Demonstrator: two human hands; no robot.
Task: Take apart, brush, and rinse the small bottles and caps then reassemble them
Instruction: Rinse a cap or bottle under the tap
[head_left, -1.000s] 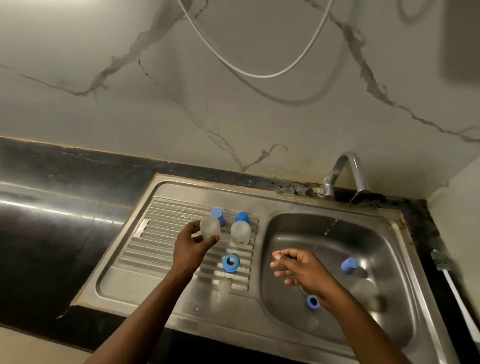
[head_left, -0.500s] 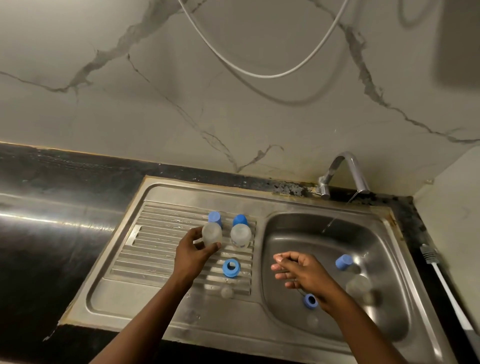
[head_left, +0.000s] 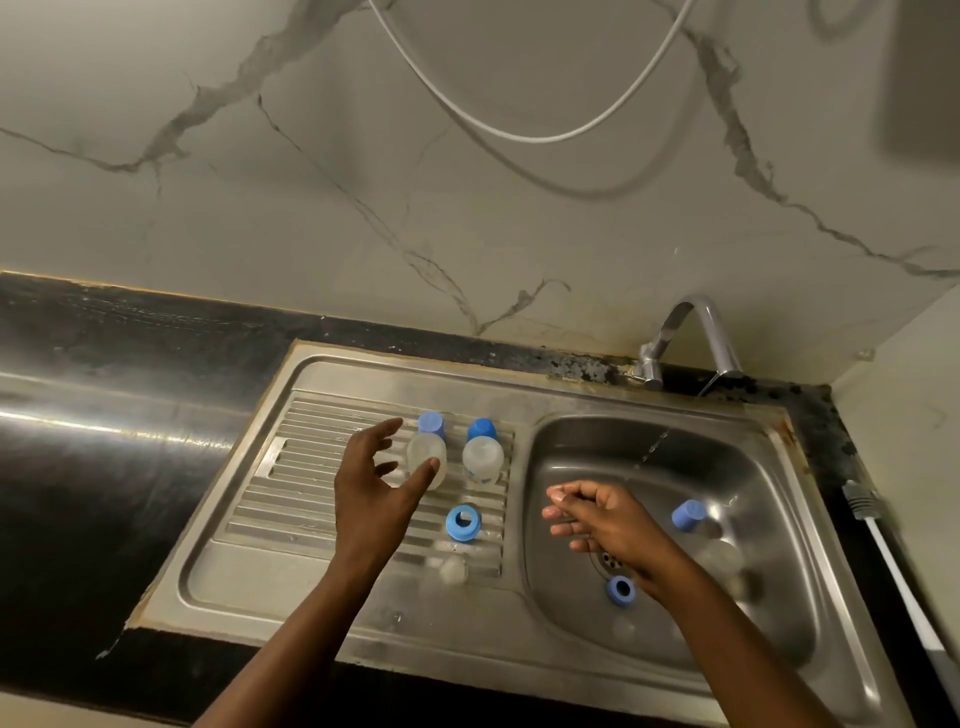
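My left hand (head_left: 371, 493) lets go of the blue-capped bottle (head_left: 426, 460), fingers now spread apart. It rests on the drainboard (head_left: 311, 457) at my palm's 1 o'clock, apparently finished. My right hand (head_left: 597, 519), loosely curled and empty, hovers at 3 o'clock over the basin (head_left: 769, 519), where parts remain

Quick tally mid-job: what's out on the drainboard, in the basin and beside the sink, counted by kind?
Clear bottles: 3
Blue caps: 3
Blue rings: 2
Small clear pieces, too faint to identify: 2
Brush: 1
Total: 11
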